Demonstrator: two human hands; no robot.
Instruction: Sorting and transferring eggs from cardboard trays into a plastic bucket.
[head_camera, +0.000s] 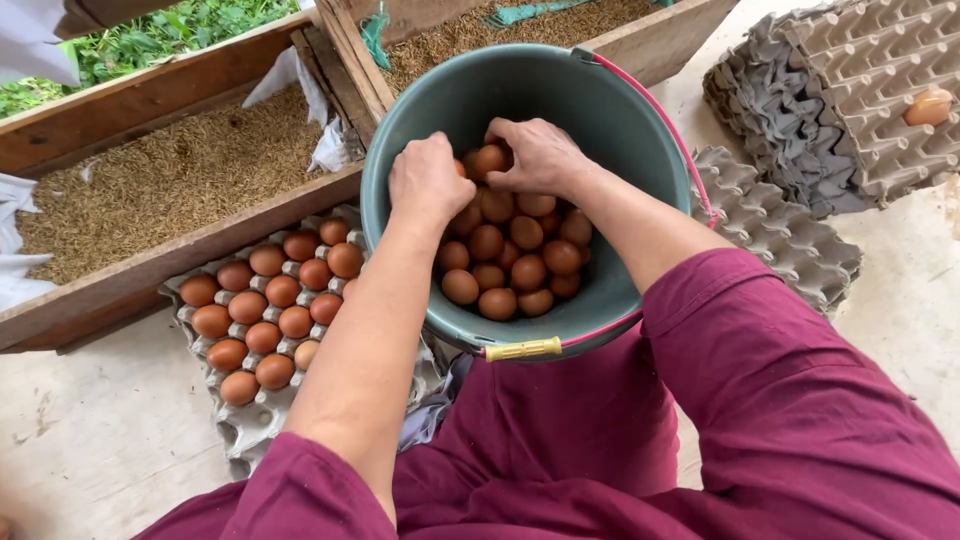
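Observation:
Both my hands reach into a dark green bucket (640, 130) that holds several brown eggs (510, 262). My left hand (428, 180) is curled over eggs at the bucket's left side. My right hand (538, 155) is closed around a brown egg (489, 159) near the top of the pile. Left of the bucket lies a grey pulp egg tray (250, 425), partly filled with several brown eggs (268, 300).
The bucket has a pink handle with a yellow grip (522, 349). Wooden boxes filled with rice husk (170, 175) stand behind the tray. Stacks of grey egg trays (830, 110) sit at the right, one with a single egg (928, 106). Concrete floor lies below.

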